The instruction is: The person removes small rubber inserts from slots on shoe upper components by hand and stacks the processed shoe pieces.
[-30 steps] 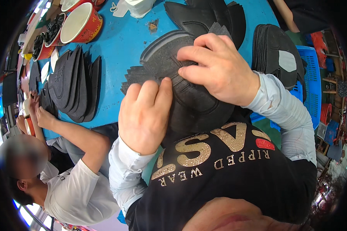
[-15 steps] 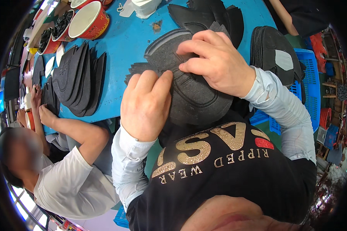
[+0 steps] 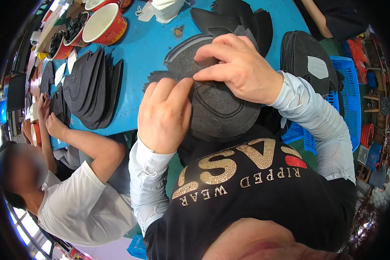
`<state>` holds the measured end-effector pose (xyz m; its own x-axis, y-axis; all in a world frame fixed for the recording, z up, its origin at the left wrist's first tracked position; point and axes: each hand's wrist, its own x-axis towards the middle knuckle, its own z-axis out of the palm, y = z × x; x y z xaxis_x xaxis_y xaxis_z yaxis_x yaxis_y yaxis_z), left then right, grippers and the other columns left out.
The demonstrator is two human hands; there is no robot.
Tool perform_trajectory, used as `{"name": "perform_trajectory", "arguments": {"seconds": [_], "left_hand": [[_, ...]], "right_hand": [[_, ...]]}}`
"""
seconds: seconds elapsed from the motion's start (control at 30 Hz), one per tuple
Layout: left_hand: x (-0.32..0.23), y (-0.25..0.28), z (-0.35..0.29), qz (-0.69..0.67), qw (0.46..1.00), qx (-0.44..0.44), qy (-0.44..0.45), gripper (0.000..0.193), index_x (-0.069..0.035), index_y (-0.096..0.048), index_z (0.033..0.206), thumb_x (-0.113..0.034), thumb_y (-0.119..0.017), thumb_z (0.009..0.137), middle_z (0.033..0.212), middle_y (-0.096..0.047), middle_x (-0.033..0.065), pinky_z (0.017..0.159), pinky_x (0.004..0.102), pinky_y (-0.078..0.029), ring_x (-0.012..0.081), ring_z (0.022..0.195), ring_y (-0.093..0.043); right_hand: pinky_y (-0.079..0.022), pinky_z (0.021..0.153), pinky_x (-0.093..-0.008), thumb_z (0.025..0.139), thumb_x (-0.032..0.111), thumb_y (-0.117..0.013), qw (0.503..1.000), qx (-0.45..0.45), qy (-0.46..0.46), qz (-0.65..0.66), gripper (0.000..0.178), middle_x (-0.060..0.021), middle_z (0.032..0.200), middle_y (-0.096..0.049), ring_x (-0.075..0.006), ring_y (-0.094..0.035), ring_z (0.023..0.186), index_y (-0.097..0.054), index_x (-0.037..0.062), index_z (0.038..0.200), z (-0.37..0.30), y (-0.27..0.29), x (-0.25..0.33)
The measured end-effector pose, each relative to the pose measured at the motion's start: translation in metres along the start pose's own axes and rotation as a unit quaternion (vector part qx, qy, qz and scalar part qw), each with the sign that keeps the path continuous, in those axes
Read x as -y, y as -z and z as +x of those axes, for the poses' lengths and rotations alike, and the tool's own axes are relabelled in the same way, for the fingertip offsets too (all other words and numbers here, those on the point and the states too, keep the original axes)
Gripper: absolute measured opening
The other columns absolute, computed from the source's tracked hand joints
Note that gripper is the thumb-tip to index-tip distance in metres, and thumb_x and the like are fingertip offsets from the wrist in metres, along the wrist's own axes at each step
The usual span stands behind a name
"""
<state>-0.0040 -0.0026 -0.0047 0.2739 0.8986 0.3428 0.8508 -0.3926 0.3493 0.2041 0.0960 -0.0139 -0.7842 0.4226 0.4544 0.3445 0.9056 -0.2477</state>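
Note:
A dark grey felt piece [image 3: 223, 110] with a rounded near end and a raised, curved stitched line lies over a stack of like pieces at the table's near edge, against my body. My left hand [image 3: 162, 117] is closed at its left side, fingers curled and the index fingertip pressing on its middle. From the right, my right hand [image 3: 242, 71] comes over it with bent fingers, its thumb tip meeting the left index fingertip on the felt. Whatever may be pinched between the fingertips is too small to make out. A paler grey band edges the piece's far end.
More dark pieces [image 3: 234, 19] fan out beyond my hands on the blue table [image 3: 147, 47]. Stacks stand left [image 3: 91, 86] and right [image 3: 305, 56], near a blue basket [image 3: 349, 99]. Red tubs [image 3: 112, 32] sit far left. A co-worker [image 3: 86, 203] handles pieces at left.
My right hand has shifted slightly left, bringing its thumb to the left index fingertip. My left hand stays nearly in place on the felt piece.

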Motion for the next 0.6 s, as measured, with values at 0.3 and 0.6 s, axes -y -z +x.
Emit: {"name": "perform_trajectory", "arguments": {"seconds": [0.3, 0.6], "left_hand": [[0.029, -0.003, -0.023, -0.568, 0.768, -0.225, 0.195, 0.015, -0.002, -0.057, 0.115, -0.011, -0.054, 0.103, 0.102, -0.060, 0.0070, 0.070, 0.0234, -0.041, 0.0110, 0.080, -0.049], [-0.026, -0.006, 0.004, -0.813, 0.519, -0.208, 0.162, 0.012, -0.007, -0.049, 0.114, -0.016, -0.046, 0.106, 0.135, -0.053, 0.0214, 0.110, 0.0470, -0.040, 0.0334, 0.128, -0.051]], "right_hand": [[-0.052, 0.085, -0.0313, 0.085, -0.006, -0.057, 0.961, -0.138, -0.124, 0.204, 0.027, -0.0089, 0.106, -0.069, -0.0229, -0.067, 0.097, -0.071, 0.0053, 0.106, -0.002, 0.031, 0.001], [-0.046, 0.074, -0.0371, 0.075, 0.018, -0.079, 0.981, -0.145, -0.009, 0.130, 0.027, -0.0034, 0.087, -0.061, -0.0231, -0.062, 0.083, -0.061, 0.0118, 0.094, 0.031, 0.011, 0.058]]}}
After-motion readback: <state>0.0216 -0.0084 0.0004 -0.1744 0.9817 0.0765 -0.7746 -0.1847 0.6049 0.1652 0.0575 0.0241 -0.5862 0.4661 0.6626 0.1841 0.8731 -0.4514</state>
